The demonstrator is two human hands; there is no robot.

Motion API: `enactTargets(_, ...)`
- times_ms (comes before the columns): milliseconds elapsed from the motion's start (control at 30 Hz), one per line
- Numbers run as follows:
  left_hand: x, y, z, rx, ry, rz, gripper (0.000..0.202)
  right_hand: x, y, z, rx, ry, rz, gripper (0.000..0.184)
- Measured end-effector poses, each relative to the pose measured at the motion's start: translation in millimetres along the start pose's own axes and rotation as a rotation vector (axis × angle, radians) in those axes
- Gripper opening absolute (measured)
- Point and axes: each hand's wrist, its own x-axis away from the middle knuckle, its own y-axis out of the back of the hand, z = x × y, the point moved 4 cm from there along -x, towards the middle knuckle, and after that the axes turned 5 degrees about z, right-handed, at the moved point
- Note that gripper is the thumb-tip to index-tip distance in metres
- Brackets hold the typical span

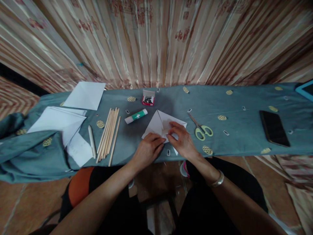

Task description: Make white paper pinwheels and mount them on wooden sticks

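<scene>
A sheet of white paper (153,125), creased and partly cut or folded into pointed flaps, lies at the middle of the cloth-covered table. My left hand (148,150) is closed at its near left edge, thumb and forefinger pressed together on the paper. From the right, my right hand (183,140) pinches a small flap near the sheet's centre with curled fingers. Just right of that hand rest scissors (201,129) with pale green handles. A green and white glue stick (136,116) lies to the paper's upper left.
Behind the glue stick stands an open small red box (148,98) of dark metal pieces. Several wooden sticks (107,135), a white pen-like stick (92,142) and white paper sheets (58,122) are on the left. A black phone (274,128) lies right; a blue-edged device (306,89) is beyond.
</scene>
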Motion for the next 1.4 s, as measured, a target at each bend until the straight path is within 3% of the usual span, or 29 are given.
enactTargets(1133,-2.2,-0.7,2.7,0.025,0.010,0.038,0.023,1.7,3.1,3.9,0.021,-0.011,-0.039,0.007)
enactTargets(1400,-4.1,0.6,1.0,0.016,-0.001,0.030,0.023,4.9,2.4,6.9,0.144,0.101,-0.015,0.025)
